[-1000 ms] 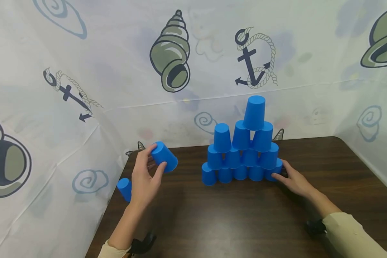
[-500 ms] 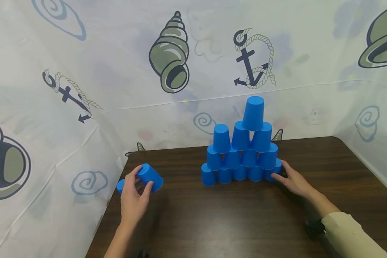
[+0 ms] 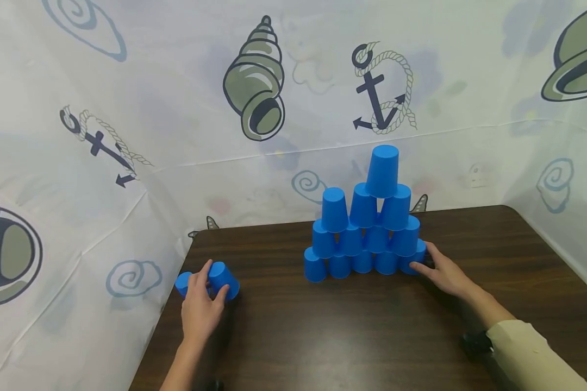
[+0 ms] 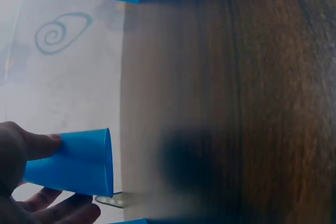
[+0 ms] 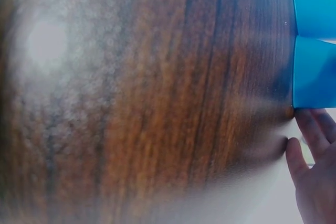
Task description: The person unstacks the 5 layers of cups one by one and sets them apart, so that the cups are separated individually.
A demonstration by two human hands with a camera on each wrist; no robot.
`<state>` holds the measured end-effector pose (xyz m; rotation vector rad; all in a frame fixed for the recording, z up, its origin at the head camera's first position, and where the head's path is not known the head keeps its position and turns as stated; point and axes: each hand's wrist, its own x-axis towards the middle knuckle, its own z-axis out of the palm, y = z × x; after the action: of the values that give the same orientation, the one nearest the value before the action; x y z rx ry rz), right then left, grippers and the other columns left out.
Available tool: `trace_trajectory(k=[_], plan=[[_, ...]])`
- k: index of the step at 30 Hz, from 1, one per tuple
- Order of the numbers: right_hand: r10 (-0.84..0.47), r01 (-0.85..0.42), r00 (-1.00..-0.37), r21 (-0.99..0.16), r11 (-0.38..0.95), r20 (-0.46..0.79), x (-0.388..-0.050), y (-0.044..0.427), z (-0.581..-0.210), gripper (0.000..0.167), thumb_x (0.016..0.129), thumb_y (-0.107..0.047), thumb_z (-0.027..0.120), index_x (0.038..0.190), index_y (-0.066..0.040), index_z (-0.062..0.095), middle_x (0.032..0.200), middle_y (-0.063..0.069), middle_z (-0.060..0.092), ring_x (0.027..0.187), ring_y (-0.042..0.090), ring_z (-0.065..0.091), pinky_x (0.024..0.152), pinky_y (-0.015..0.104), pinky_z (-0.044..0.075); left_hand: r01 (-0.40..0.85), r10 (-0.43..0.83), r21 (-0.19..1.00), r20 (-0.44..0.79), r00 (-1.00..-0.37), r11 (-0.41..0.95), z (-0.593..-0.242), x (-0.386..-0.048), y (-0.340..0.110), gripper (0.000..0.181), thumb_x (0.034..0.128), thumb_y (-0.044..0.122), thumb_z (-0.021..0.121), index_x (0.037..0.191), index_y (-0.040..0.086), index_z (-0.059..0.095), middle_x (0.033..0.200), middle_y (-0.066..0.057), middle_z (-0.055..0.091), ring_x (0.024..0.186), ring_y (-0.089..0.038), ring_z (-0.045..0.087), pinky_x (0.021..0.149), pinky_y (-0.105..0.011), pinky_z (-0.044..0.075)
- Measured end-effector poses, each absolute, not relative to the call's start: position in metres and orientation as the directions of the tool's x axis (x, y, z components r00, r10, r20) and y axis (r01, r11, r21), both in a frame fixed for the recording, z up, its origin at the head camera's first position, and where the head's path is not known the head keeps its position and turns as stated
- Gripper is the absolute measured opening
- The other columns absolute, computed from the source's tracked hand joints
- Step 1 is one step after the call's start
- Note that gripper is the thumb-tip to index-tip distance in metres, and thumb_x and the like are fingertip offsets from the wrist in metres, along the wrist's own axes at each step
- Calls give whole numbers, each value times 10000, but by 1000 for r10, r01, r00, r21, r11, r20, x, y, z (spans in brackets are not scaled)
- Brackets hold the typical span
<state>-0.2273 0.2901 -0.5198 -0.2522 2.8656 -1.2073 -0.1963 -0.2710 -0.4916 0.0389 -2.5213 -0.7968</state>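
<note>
My left hand [image 3: 199,312] pinches a blue cup [image 3: 223,281] between thumb and fingers at the table's left side. The left wrist view has this cup [image 4: 73,162] on its side, thumb [image 4: 42,145] on one side and fingers on the other. Just left of the hand, partly hidden behind it, is another blue cup [image 3: 183,283]. Blue cups, upside down, form a four-level stack [image 3: 376,239] topped by a single cup [image 3: 382,171]. My right hand [image 3: 447,274] is at the stack's lower right cup [image 3: 412,262], its fingers extended [image 5: 312,129] at the cup's edge, not curled round it.
A dark brown wooden table [image 3: 342,331] carries the cups. Behind it and along both sides hangs a pale cloth [image 3: 186,87] printed with shells and anchors, close to the table's back edge.
My left hand has moved down and left with its cup, away from the stack and close beside the other cup. My right hand has stayed at the stack's lower right.
</note>
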Motion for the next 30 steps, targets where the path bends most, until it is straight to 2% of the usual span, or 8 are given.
trace_trajectory(k=[10, 19, 30], plan=[[-158, -129, -987, -713, 689, 27, -228, 289, -520, 767, 997, -448, 530, 1510, 3, 180, 1455, 354, 332, 1297, 578, 346, 973, 732, 319, 22, -271, 553, 441, -856, 833, -501, -202, -265, 709, 791, 174, 831, 1421, 144, 507, 1161, -190, 567, 965, -385, 619, 770, -612, 507], [-157, -132, -987, -727, 674, 35, -228, 290, -520, 759, 996, -422, 545, 1510, 1, 181, 1454, 346, 340, 1291, 574, 359, 972, 723, 331, -89, -363, 558, 402, -841, 825, -501, -201, -270, 685, 765, 195, 844, 1373, 110, 541, 1208, -226, 598, 1009, -486, 609, 793, -686, 469], [-160, -139, -986, -724, 675, 40, -227, 290, -520, 741, 1003, -399, 542, 1510, 5, 183, 1458, 349, 334, 1299, 576, 346, 977, 726, 322, -100, -357, 532, 405, -842, 840, -501, -200, -272, 691, 776, 163, 827, 1389, 93, 517, 1219, -248, 596, 990, -508, 615, 769, -684, 483]])
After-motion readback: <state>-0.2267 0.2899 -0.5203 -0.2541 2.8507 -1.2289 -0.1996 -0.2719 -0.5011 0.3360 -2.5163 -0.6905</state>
